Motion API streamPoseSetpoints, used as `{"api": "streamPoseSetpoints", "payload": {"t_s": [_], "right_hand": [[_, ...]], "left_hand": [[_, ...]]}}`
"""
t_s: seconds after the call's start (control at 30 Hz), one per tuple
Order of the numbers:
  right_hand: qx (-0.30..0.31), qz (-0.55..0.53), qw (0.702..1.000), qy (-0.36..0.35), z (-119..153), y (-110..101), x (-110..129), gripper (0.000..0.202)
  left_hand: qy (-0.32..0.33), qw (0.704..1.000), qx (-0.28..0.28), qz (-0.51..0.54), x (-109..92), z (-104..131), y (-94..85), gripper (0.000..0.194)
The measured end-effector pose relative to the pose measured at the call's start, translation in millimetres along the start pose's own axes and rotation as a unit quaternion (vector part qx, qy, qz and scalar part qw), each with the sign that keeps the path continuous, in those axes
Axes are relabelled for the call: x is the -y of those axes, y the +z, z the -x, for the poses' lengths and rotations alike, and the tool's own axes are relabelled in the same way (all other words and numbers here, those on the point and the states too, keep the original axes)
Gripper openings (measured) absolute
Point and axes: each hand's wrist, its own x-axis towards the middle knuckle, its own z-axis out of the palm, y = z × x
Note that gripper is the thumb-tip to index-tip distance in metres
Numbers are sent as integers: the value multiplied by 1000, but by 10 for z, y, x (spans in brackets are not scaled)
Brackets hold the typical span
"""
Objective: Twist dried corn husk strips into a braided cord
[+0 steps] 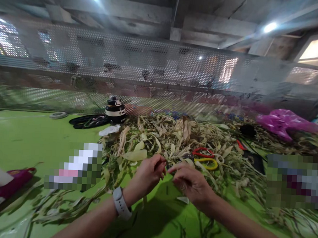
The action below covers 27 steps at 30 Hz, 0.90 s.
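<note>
My left hand (149, 173), with a pale watch band (122, 203) on its wrist, is closed with thumb and fingertips pressed together. Facing it, my right hand (190, 182) is also closed, its index finger pointing towards the left fingertips. Something small and dark shows between the two hands, too small to name. Just beyond them spreads a heap of dry, pale husk-like leaves (171, 134). A red loop handle (204, 151) and a yellow loop handle (209, 163) lie among the leaves near my right hand; their other ends are hidden.
The green tabletop (22, 136) carries a black bottle (115, 109), a coiled black strap (88, 121) and a white tissue (109, 130). On the left sits a magenta box (14, 186). A pink plastic bag (284, 122) rests at right. A perforated metal screen (151, 69) stands behind.
</note>
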Motion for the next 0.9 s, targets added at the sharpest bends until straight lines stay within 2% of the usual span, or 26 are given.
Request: {"api": "streamPoseSetpoints", "payload": {"t_s": [0.07,0.13,0.23,0.37,0.43,0.53,0.63,0.73,0.9], "right_hand": [[31,-14,999,24,25,82,-8,29],[46,23,998,35,66,164,1,32],[49,80,996,15,114,238,41,35],[52,77,995,-25,143,238,68,34],[36,26,999,14,146,212,54,33],[2,-102,981,165,131,177,5,31],[-18,-183,944,275,97,180,-55,31],[-9,-136,950,280,71,213,-92,30],[28,-45,958,282,64,281,-113,32]], "left_hand": [[0,999,-23,-46,18,13,26,20],[11,992,-41,-120,37,27,58,20],[36,977,-40,-206,47,54,102,21],[58,977,-31,-205,54,70,128,22],[41,988,-34,-146,67,58,120,19],[-50,997,-6,59,90,26,94,17],[-160,953,-4,258,103,10,78,19],[-199,922,-29,330,113,20,96,21],[-175,927,-62,325,141,61,173,24]]}}
